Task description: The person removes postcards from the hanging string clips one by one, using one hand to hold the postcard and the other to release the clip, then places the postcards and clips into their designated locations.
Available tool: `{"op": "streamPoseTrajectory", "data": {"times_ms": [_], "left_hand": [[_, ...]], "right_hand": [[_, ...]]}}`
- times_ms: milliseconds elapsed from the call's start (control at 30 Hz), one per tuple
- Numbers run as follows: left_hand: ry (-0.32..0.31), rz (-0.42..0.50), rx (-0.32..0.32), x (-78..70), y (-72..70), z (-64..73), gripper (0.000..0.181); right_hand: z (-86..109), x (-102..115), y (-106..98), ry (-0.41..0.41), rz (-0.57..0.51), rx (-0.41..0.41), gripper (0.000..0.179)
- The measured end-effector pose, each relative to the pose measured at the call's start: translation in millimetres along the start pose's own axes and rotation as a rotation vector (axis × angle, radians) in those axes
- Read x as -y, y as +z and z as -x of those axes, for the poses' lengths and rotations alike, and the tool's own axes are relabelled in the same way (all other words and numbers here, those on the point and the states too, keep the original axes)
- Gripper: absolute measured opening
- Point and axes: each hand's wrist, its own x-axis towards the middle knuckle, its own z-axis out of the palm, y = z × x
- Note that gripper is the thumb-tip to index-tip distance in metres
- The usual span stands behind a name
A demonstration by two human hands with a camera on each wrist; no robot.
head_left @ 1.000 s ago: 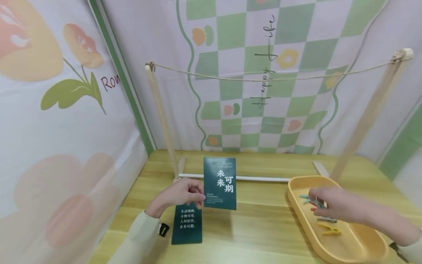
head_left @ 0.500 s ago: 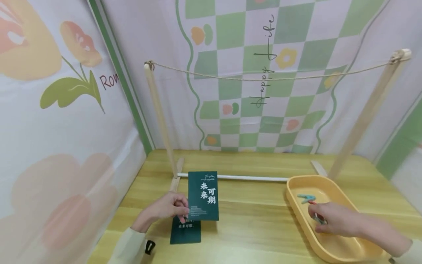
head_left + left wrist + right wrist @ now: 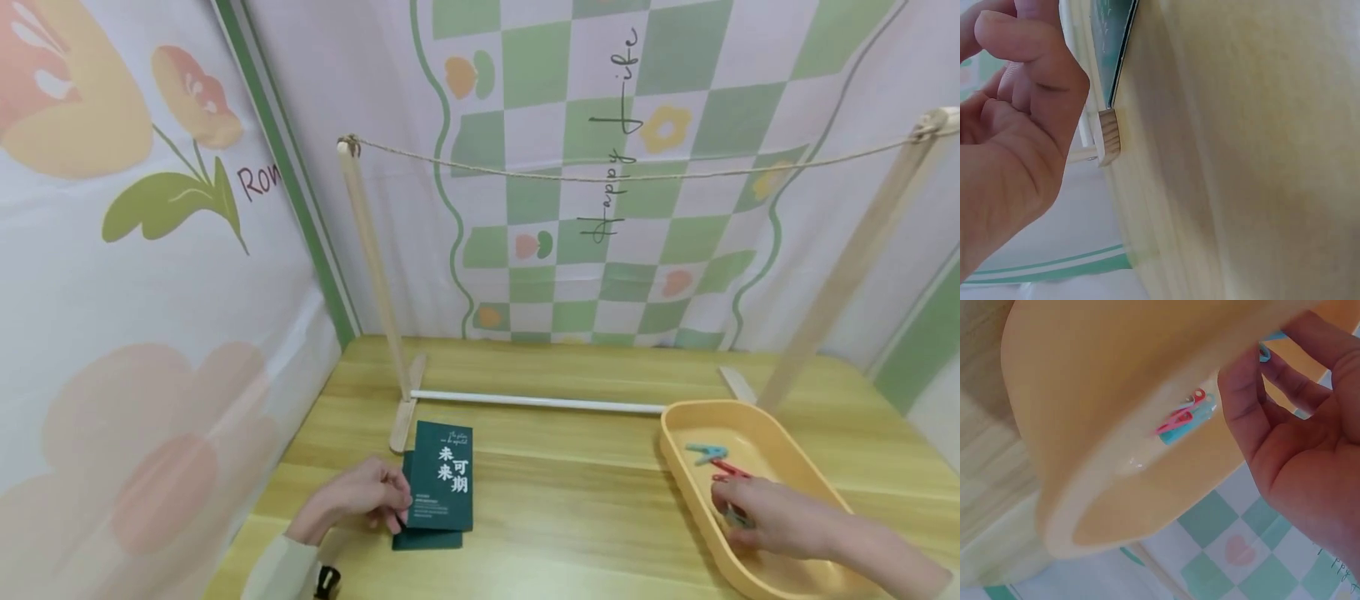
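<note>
My left hand (image 3: 358, 498) pinches the left edge of a dark green card (image 3: 444, 479) with white lettering. The card overlaps a second green card (image 3: 427, 540) that lies on the table, most of it hidden. In the left wrist view, the held card (image 3: 1112, 47) stands tilted beside the fingers. My right hand (image 3: 787, 518) reaches into a yellow tray (image 3: 678, 471), where its fingertips pinch a blue-grey clothespin (image 3: 738, 518), partly covered by the fingers. Farther back in the tray lie a teal clothespin (image 3: 707, 452) and a red clothespin (image 3: 731, 471).
Behind the cards stands a wooden frame with a left post (image 3: 371, 267) and a right post (image 3: 847, 258). A thin twine (image 3: 555, 177) runs between their tops, and a white rod (image 3: 540, 402) joins their feet. Printed cloth (image 3: 585, 300) hangs behind.
My left hand has brought the card down and to the left, over the other card. My right hand has moved toward the near part of the tray, uncovering the teal and red clothespins.
</note>
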Motion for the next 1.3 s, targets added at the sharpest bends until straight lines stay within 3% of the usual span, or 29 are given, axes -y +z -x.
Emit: {"op": "streamPoseTrajectory", "data": {"times_ms": [200, 500, 667, 1033, 1300], "left_hand": [[-0.028, 0.011, -0.017, 6.5, 0.8, 3.6, 0.012], [-0.116, 0.018, -0.010, 11.9, 5.0, 6.1, 0.014], [-0.127, 0.001, -0.011, 15.4, 7.3, 6.2, 0.015], [-0.134, -0.021, -0.049, 18.4, 10.2, 8.5, 0.017], [-0.151, -0.126, -0.093, 14.0, 9.9, 7.1, 0.018]], "right_hand": [[6.7, 0.2, -3.3, 0.077, -0.017, 0.058, 0.044], [14.6, 3.6, -3.0, 0.117, -0.082, 0.159, 0.039], [20.0, 2.4, -0.6, 0.120, -0.126, 0.199, 0.042], [20.7, 2.1, 1.8, 0.129, -0.120, 0.211, 0.041], [6.9, 2.5, -13.7, 0.110, -0.111, 0.165, 0.022]]}}
